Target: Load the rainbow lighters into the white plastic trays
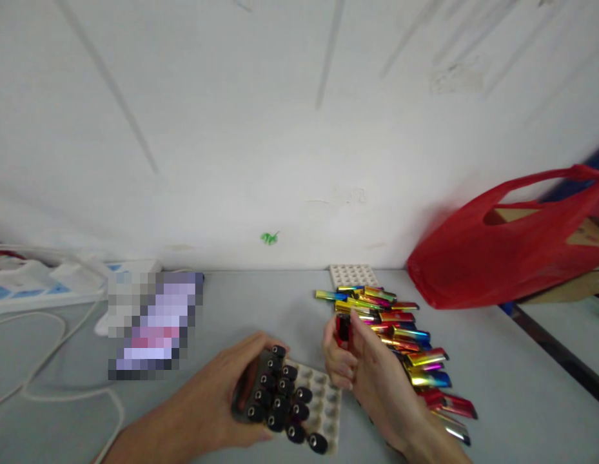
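Low in the view, my left hand [231,393] is wrapped around the left side of a white grid tray [331,399]. Several lighters stand upright in the tray's left columns and front row, with their black ends [278,405] and small round rings facing up. Bare sockets show on the tray's right side. Just right of the tray, my right hand [367,374] is closed on a red lighter [343,332] with a dark end, partly hidden by the fingers. Beyond and beside that hand lies a loose pile of shiny coloured lighters [418,335].
A second white grid tray [353,275] lies against the wall. At right stands a red bag [473,258] with cardboard inside. To the left are a blurred-out phone-like object [158,322], a power strip [71,283] and a loose white cable [62,393] on the grey table [231,309].
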### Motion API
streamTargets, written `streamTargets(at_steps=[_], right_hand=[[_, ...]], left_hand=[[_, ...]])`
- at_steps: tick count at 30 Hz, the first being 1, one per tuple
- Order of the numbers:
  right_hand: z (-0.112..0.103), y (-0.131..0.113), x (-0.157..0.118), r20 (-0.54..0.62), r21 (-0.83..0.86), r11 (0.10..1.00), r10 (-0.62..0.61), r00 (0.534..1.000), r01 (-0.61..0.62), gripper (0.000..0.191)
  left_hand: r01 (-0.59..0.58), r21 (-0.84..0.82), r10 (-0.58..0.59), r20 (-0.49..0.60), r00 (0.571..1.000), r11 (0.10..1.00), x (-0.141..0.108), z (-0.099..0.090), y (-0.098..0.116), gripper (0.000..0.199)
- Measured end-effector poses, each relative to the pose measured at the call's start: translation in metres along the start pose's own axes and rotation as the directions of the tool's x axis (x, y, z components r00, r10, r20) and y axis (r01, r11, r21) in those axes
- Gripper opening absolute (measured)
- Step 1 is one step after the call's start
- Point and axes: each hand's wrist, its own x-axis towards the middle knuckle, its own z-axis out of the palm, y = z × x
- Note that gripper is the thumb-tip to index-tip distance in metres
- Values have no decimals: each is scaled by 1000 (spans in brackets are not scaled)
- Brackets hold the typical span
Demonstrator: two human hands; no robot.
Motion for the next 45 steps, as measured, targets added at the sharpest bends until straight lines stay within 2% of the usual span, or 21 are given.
streamTargets(at_steps=[5, 9, 14, 24, 32, 36, 45], right_hand=[[1, 6, -3, 44, 20, 998, -59, 997, 58, 75], [-2, 10, -2, 49, 39, 999, -24, 999, 22, 71], [-4, 8, -1, 31, 58, 997, -46, 998, 44, 69], [-8, 7, -1, 145, 31, 999, 0, 989, -4, 72], [-7, 9, -1, 173, 34, 998, 37, 984, -44, 74], [-8, 11, -2, 143, 44, 999, 9, 990, -16, 73], [-8, 13, -2, 63, 10, 1000, -7, 998, 7, 70]], left_hand=[[3, -62, -3, 1, 1000, 998, -2, 2, -5, 71], [37, -99, -36, 19, 999, 994, -2, 3, -3, 71], [54, -121, -50, 33, 998, 991, -1, 2, -1, 74], [59, -106, -56, 30, 998, 993, -3, -1, 3, 71], [67, -83, -64, 37, 997, 994, -2, -2, 3, 72], [68, -102, -65, 30, 997, 992, -2, -1, 5, 69], [65, -117, -62, 31, 998, 991, -3, 1, -4, 74]])
